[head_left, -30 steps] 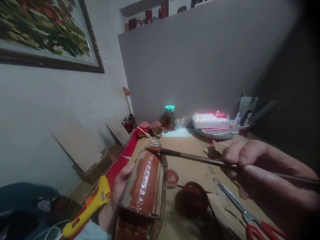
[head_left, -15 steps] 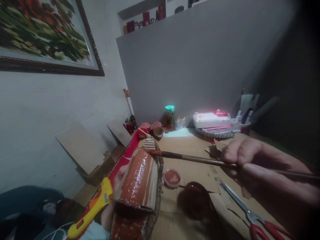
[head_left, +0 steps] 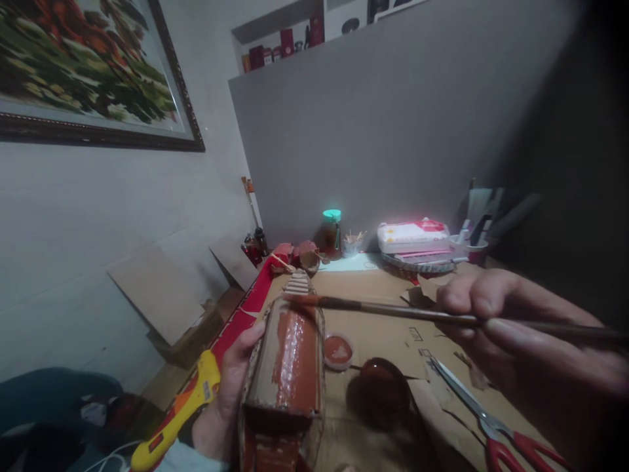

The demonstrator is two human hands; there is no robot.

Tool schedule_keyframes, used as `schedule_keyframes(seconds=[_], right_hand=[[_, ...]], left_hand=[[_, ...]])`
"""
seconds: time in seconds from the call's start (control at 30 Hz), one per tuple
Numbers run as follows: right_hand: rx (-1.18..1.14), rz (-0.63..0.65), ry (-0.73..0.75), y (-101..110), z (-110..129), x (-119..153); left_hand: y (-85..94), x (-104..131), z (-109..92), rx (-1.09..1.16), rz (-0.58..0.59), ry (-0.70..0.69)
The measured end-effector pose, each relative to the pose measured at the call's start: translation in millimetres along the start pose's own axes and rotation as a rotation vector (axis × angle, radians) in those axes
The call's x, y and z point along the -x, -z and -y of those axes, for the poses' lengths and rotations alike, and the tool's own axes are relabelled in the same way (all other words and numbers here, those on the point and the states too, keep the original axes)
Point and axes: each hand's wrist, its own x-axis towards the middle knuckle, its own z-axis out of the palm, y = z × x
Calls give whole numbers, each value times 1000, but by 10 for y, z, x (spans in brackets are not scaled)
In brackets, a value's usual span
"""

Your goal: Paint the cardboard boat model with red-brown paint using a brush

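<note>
While right hand (head_left: 523, 344) holds paintbrush (head_left: 393, 310), reddish paint (head_left: 337, 349) in tub (head_left: 343, 366)

Brick-red and greyish-tan banded model (head_left: 287, 367)
Left of the model, yellow glue gun (head_left: 179, 417); right of it, red-handled scissors (head_left: 485, 421); beyond it, turquoise-lidded bottle (head_left: 331, 237).

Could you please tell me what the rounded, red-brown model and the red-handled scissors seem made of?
Rounded, red-brown model: probably cardboard, from its dull, bare tan strip; the paint looks glossy. Red-handled scissors: silvery sheen suggests smooth metal blades; evenly red handles, perhaps plastic.
</note>
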Motion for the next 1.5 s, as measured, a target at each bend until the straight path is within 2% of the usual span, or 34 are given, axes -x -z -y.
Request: schedule_keyframes(seconds=[0.13, 0.23, 0.37, 0.47, 0.6, 0.77, 0.87, 1.0, 1.17, 1.3, 1.5], right_hand=[[-16, 59, 40, 4, -8, 22], [-2, 23, 9, 14, -10, 30], [63, 116, 92, 66, -49, 10], [85, 106, 111, 88, -74, -10], [89, 120, 134, 85, -73, -36], [129, 144, 135, 85, -61, -54], [146, 129, 142, 55, -42, -46], [157, 53, 137, 38, -21, -37], [192, 70, 166, 98, -33, -18], [164, 80, 150, 86, -11, 3], [1, 46, 76, 66, 14, -36]], left_hand=[[62, -11, 4, 31, -13, -43], [93, -15, 26, 47, 55, 5], [123, -25, 42, 50, 152, 13], [144, -27, 40, 40, 167, 3], [207, -19, 18, 46, 108, 0], [325, -38, 0, 31, -82, -67], [368, -52, 8, 27, -134, -76], [400, -35, 9, 53, -73, -20], [461, 13, -12, 96, 60, 36], [471, 38, -25, 108, 78, 70], [433, 1, 25, 103, 80, -33]])
